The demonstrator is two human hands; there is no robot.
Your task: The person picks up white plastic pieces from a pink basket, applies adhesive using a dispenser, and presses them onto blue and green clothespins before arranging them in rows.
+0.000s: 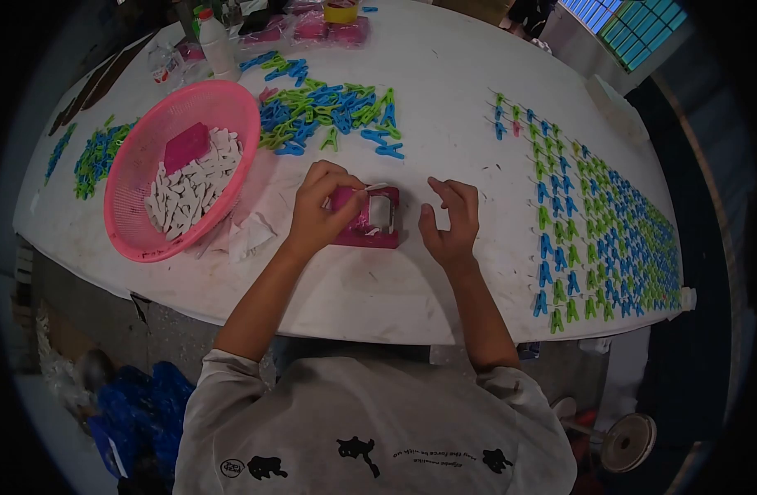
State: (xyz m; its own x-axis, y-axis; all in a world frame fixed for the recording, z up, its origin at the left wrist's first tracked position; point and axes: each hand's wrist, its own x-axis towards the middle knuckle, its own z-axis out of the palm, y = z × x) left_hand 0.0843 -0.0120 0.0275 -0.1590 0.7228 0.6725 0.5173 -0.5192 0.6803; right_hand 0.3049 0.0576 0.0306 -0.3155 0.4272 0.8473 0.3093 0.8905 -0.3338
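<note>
My left hand (322, 206) is closed in a pinch over a pink block (369, 241). At its fingertips is a small white plastic piece (377, 187), partly hidden by the fingers. The block lies on the table in front of me and has a pale grey inset (381, 213) on its right part. To the right of the block, my right hand (453, 221) hovers with thumb and forefinger apart, and nothing shows between them. On the left stands a tilted pink basket (121, 221) with many white pieces (189, 190) and a pink block (185, 147) in it.
Loose green and blue clothespins (329, 111) are heaped beyond my hands. Rows of clothespins (601, 223) cover the right side of the white table (395, 305). A crumpled white tissue (251, 235) lies beside the basket. Bottles (217, 45) and pink packets (310, 26) stand farther back.
</note>
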